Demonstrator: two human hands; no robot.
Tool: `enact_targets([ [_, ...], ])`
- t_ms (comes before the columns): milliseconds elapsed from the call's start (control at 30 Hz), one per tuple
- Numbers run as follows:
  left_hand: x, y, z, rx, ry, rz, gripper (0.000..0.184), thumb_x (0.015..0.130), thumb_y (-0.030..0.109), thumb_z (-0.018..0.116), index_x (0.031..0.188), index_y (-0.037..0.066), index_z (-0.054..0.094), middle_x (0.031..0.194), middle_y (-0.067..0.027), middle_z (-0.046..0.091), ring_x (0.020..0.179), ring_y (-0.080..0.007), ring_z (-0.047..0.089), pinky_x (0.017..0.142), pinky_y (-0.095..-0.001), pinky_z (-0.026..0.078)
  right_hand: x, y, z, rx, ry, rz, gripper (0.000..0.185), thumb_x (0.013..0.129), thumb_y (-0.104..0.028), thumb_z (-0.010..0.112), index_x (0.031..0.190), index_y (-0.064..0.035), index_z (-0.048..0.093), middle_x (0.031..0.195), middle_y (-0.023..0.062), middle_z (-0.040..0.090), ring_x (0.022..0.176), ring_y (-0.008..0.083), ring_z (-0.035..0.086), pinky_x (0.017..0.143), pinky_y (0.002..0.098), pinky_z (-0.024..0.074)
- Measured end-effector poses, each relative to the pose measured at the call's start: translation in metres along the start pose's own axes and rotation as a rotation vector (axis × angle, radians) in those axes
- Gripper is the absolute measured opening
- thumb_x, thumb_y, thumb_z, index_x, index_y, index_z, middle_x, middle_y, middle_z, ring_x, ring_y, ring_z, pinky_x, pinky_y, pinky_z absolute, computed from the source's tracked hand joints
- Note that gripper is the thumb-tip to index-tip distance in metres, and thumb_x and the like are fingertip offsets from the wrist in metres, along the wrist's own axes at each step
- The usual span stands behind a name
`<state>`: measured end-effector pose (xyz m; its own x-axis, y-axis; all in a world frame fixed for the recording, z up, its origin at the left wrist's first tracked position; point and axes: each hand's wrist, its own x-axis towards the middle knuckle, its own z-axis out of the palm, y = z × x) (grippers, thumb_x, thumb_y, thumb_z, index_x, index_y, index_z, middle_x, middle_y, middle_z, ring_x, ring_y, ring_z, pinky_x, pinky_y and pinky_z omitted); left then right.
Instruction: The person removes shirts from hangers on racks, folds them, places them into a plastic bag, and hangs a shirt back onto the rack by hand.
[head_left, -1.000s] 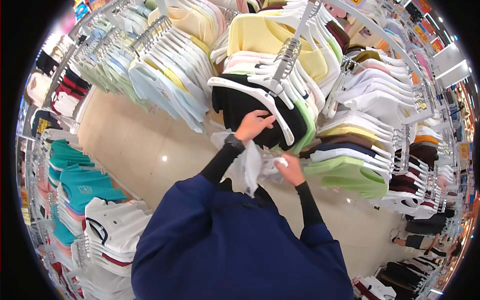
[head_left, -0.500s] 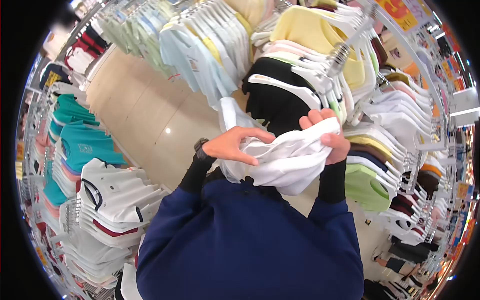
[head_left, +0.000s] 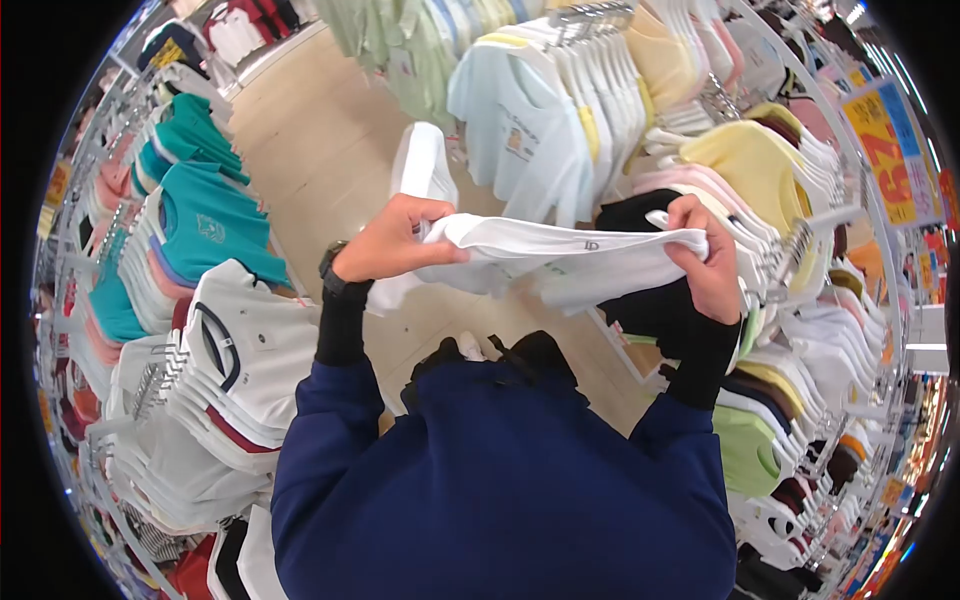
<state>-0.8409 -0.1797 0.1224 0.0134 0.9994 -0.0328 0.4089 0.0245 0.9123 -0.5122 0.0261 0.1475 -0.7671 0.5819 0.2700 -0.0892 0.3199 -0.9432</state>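
"Beige floor lay open toward eleven o'clock, teal shirts edging it at ten."

"Where was the white garment?"

"At twelve, drawn out lengthwise; left hand and right hand each pinched one end, a dark mark between."

"Too small to read; lower folds blurred."
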Motion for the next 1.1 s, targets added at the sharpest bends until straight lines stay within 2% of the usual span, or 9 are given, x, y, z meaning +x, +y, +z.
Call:
enact_targets([
  [67,-0.013,-0.004,-0.029,-0.051,0.020,0.038,0.020,0.083,0.016,0.075,0.090,-0.001,0.068,0.076,0.0004,0.061,0.073,-0.0066,0.051,0.067,-0.0257,0.043,0.029,0.008,0.025,-0.109,-0.072,-0.056,0.021,0.078,0.013,0.053,0.078,-0.0056,0.044,0.101,0.0056,0.051,0.092,0.0155,0.047,0.085,0.0298,0.0367],
  [200,-0.035,-0.026,-0.080,-0.122,0.225,-0.019,0.020,0.088,0.019,0.071,0.089,-0.001,0.068,0.078,0.0010,0.062,0.075,-0.0069,0.053,0.068,-0.0253,0.043,0.087,0.027,0.069,-0.481,-0.157,-0.134,0.021,0.070,0.016,0.050,0.082,-0.0010,0.048,0.092,0.0113,0.052,0.087,0.0261,0.052,0.079,0.0295,0.0412],
  [233,-0.038,-0.033,-0.091,-0.127,0.291,-0.032,0.021,0.089,0.019,0.069,0.088,-0.001,0.068,0.079,0.0012,0.062,0.075,-0.0069,0.052,0.068,-0.0250,0.043,0.104,0.039,0.079,-0.613,-0.179,-0.247,0.022,0.066,0.015,0.050,0.083,0.0007,0.050,0.090,0.0144,0.051,0.085,0.0326,0.053,0.076,0.0322,0.0439],
  [333,-0.043,-0.053,-0.117,-0.050,0.443,-0.067,0.024,0.092,0.022,0.066,0.085,-0.001,0.066,0.075,0.0024,0.061,0.072,-0.0063,0.050,0.066,-0.0238,0.041,0.145,0.069,0.116,-0.743,-0.206,-0.357,0.019,0.068,0.010,0.055,0.083,-0.0016,0.053,0.082,0.0115,0.054,0.082,0.0323,0.053,0.072,0.0368,0.0448],
  [567,-0.043,-0.096,-0.180,-0.049,0.693,-0.149,0.019,0.090,0.016,0.068,0.084,-0.002,0.067,0.070,0.0017,0.059,0.067,-0.0047,0.049,0.061,-0.0223,0.039,0.236,0.124,0.182,-0.446,-0.388,-0.227,0.017,0.079,-0.008,0.073,0.080,-0.0031,0.058,0.075,0.0111,0.060,0.071,0.0283,0.059,0.066,0.0354,0.0466],
  [667,-0.032,-0.098,-0.213,-0.015,0.727,-0.186,0.019,0.089,0.016,0.069,0.084,-0.003,0.067,0.069,0.0017,0.059,0.066,-0.0047,0.049,0.060,-0.0223,0.039,0.269,0.158,0.213,-0.331,-0.400,-0.152,0.017,0.078,-0.007,0.074,0.081,-0.0015,0.058,0.075,0.0108,0.061,0.069,0.0266,0.061,0.065,0.0325,0.0472],
  [800,-0.022,-0.115,-0.261,0.007,0.783,-0.250,0.018,0.089,0.015,0.069,0.085,-0.003,0.067,0.071,0.0008,0.062,0.068,-0.0053,0.051,0.062,-0.0225,0.041,0.318,0.174,0.243,-0.231,-0.385,-0.187,0.017,0.080,-0.006,0.072,0.079,-0.0029,0.055,0.075,0.0096,0.058,0.070,0.0279,0.059,0.064,0.0344,0.0467],
  [1033,-0.021,-0.145,-0.343,0.058,0.893,-0.263,0.018,0.089,0.014,0.069,0.084,-0.003,0.067,0.073,0.0003,0.063,0.070,-0.0060,0.053,0.065,-0.0225,0.042,0.413,0.194,0.307,-0.191,-0.461,-0.151,0.016,0.080,0.000,0.069,0.091,-0.0042,0.058,0.084,0.0093,0.058,0.073,0.0277,0.059,0.065,0.0357,0.0479],
  [1100,-0.022,-0.159,-0.368,0.050,0.891,-0.278,0.018,0.089,0.014,0.069,0.084,-0.003,0.067,0.074,0.0001,0.064,0.070,-0.0061,0.053,0.065,-0.0225,0.042,0.445,0.197,0.323,-0.230,-0.503,-0.211,0.016,0.080,0.002,0.068,0.092,-0.0038,0.059,0.086,0.0103,0.058,0.074,0.0277,0.059,0.067,0.0346,0.0478],
])
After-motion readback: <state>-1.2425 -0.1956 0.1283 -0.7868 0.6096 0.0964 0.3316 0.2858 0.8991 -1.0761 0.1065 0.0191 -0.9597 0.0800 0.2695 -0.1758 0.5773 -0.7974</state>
